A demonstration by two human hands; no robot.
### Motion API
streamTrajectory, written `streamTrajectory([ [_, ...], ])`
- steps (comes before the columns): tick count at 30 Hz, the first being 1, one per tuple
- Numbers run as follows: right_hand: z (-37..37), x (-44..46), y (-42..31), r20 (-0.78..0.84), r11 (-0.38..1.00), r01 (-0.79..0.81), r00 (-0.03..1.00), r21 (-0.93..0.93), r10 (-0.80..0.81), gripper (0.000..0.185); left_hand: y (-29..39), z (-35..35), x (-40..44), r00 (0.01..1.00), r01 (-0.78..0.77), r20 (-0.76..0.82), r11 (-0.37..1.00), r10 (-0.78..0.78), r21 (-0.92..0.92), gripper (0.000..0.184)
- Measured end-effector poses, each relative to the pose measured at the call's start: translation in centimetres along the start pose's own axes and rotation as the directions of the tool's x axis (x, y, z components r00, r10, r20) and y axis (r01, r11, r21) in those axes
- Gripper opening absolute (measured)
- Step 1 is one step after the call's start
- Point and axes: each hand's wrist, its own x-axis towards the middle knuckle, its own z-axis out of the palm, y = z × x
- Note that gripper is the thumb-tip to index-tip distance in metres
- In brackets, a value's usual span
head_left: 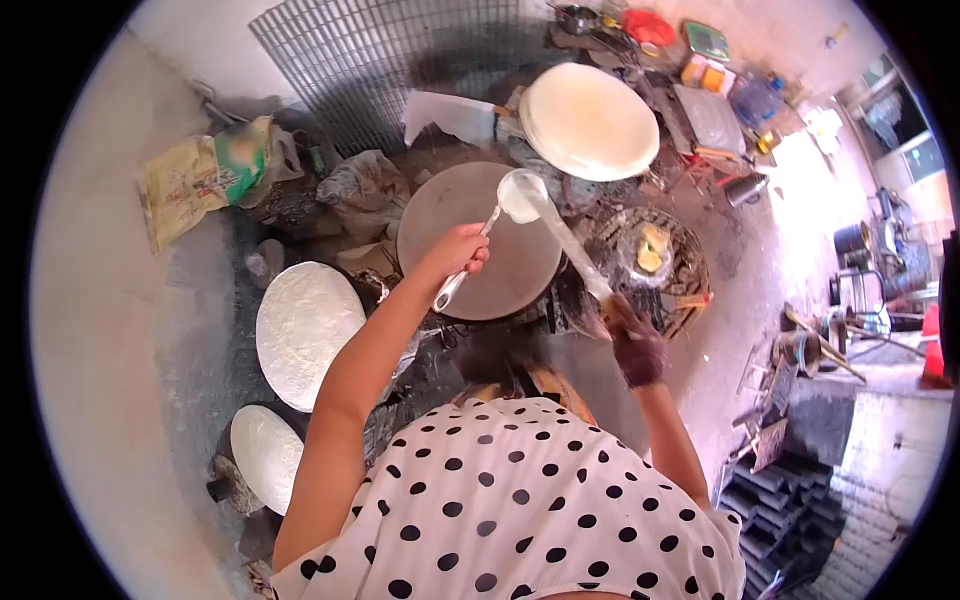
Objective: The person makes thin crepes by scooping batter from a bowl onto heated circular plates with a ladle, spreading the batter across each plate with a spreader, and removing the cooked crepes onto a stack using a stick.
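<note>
Your left hand (468,250) grips the ladle handle (451,290); your right hand (640,352) holds a long spatula (574,247); both likely stiff, slippery-tipped; hold well back.

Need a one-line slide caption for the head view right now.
Left hand holds a ladle over a round griddle; right hand holds a long whitish spatula, its tip near the ladle's bowl.

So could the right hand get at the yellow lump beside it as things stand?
Probably not straight away: the right hand grips a long spatula. The yellow lump looks close, with nothing plainly in between, so a freed hand could likely reach it.
</note>
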Motion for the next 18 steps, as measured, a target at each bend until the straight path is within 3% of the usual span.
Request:
streamTrajectory([
  [3, 4.2, 0.0, 3.1, 0.105, 0.994, -0.020, 0.994, -0.106, 0.031, 0.043, -2.5, 0.8, 3.3, 0.998, -0.055, -0.008, 0.998, 0.055, 0.029, 0.041],
  [6, 7.2, 0.2, 4.0, 0.049, 0.992, -0.026, 0.998, -0.121, 0.032, 0.042, -4.1, 0.1, 5.0, 0.987, -0.151, -0.041, 0.979, 0.158, 0.136, 0.048],
  [8, 10.3, 1.0, 3.3, -0.021, 0.978, -0.142, 0.990, -0.156, 0.141, 0.040, -4.7, -0.5, 6.2, 0.973, -0.198, -0.070, 0.952, 0.219, 0.233, 0.050],
  [10, 13.1, 0.5, 3.9, -0.014, 0.983, -0.100, 0.995, -0.152, 0.099, 0.041, -5.5, -1.9, 7.0, 0.953, -0.237, -0.102, 0.912, 0.285, 0.336, 0.051],
  [12, 13.8, -1.2, 3.8, -0.083, 0.994, -0.011, 0.996, 0.113, 0.021, 0.045, -5.6, -3.5, 8.0, 0.896, -0.208, -0.138, 0.674, 0.422, 0.709, 0.050],
  [13, 14.0, -2.1, 3.1, -0.203, 0.986, 0.105, 0.976, 0.126, -0.078, 0.044, -5.8, -4.1, 8.4, 0.892, -0.212, -0.141, 0.674, 0.429, 0.708, 0.050],
  [14, 15.0, -1.6, 2.6, -0.203, 0.986, 0.112, 0.975, 0.124, -0.086, 0.044, -6.2, -4.5, 8.7, 0.822, -0.225, -0.100, 0.481, 0.561, 0.847, 0.049],
  [15, 16.6, -1.6, 1.9, -0.071, 0.949, -0.200, 0.972, 0.244, 0.223, 0.042, -6.8, -4.9, 8.5, 0.745, -0.200, -0.030, 0.266, 0.666, 0.943, 0.049],
  [16, 18.1, -1.5, 0.9, 0.093, 0.809, -0.498, 0.863, 0.312, 0.496, 0.041, -6.6, -4.8, 7.6, 0.747, -0.196, -0.035, 0.271, 0.664, 0.942, 0.049],
  [17, 18.6, 0.3, -1.2, -0.010, 0.907, -0.364, 0.927, 0.211, 0.375, 0.040, -5.6, -4.4, 6.1, 0.797, -0.138, -0.147, 0.414, 0.585, 0.900, 0.048],
  [18, 21.7, 1.7, -0.5, -0.289, 0.991, 0.061, 0.957, 0.120, -0.024, 0.041, -4.9, -4.2, 4.7, 0.835, -0.070, -0.251, 0.547, 0.490, 0.834, 0.048],
])
